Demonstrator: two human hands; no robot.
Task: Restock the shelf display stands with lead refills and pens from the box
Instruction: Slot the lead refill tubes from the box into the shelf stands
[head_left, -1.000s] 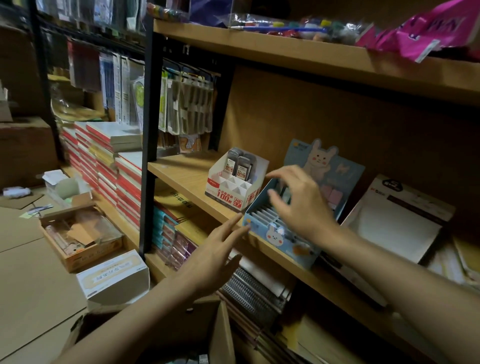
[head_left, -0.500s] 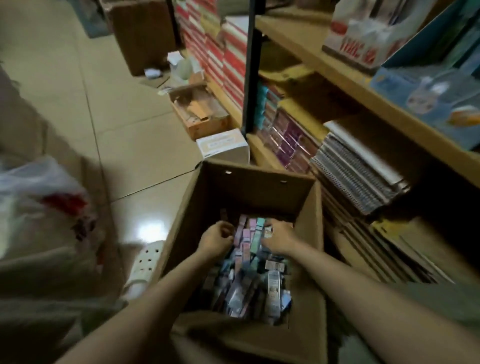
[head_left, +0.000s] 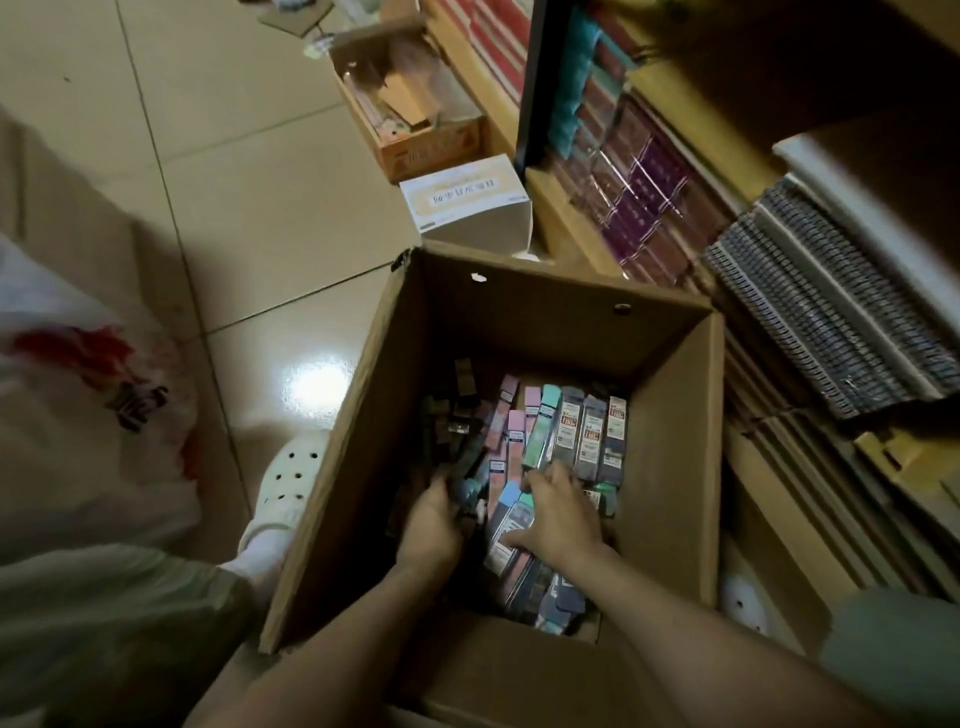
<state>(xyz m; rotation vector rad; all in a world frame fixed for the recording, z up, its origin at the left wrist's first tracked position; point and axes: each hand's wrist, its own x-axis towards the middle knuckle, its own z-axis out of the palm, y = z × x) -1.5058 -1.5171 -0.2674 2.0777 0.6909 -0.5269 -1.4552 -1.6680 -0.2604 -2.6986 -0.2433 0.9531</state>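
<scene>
Tiled floor (head_left: 218, 218) fills the frame from 9 to 12 o'clock, with a bright glare patch beside the box. Shelving (head_left: 597, 228) runs from 12 to 4 o'clock: purple-wrapped packs (head_left: 644, 192) on the low shelf, spiral notebooks (head_left: 831, 312) stacked at 3 o'clock.

Open cardboard box (head_left: 405, 426) stands on the floor at centre, flaps up, touching the shelf base on its 3 o'clock side. Its bottom holds a loose heap of packets (head_left: 571, 431), pastel and grey, lying flat or overlapping; too blurred to tell refills from pens.

White plastic bag (head_left: 78, 415) with red print at 9 o'clock. Small orange carton (head_left: 436, 145) at 12 o'clock, a white carton (head_left: 467, 202) just below it. White perforated clog (head_left: 288, 478) against the box's 9 o'clock wall.

Both hands are down in the box. Left hand (head_left: 431, 525) has fingers curled round a dark bundle of packets. Right hand (head_left: 561, 514) lies fingers spread flat on the pile, thumb out at 9 o'clock; whether it pinches a packet, I cannot tell.
</scene>
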